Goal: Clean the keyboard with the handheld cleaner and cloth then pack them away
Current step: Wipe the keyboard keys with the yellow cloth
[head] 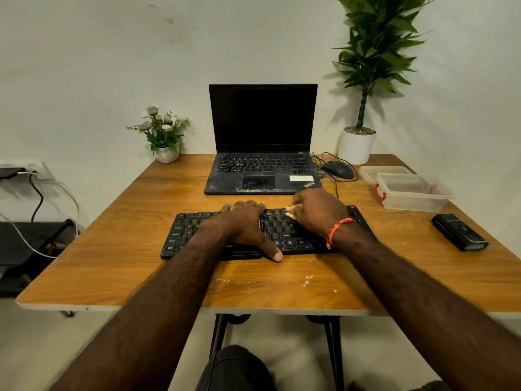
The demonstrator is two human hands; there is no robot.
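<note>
A black keyboard (189, 230) lies across the middle of the wooden table (112, 258). My left hand (248, 224) rests flat on its centre, fingers reaching over the far edge and thumb hanging over the near edge. My right hand (318, 213) is over the keyboard's right part, its fingers curled round a small pale yellow cloth (290, 211) that peeks out against the keys. The black handheld cleaner (459, 232) lies on the table at the right, apart from both hands.
An open black laptop (262, 165) stands behind the keyboard, with a wired mouse (338, 169) to its right. A clear plastic box (411, 193) and its lid (383, 172) sit at the right. Two potted plants (165, 136) (358, 142) stand at the back. White crumbs dot the near table edge.
</note>
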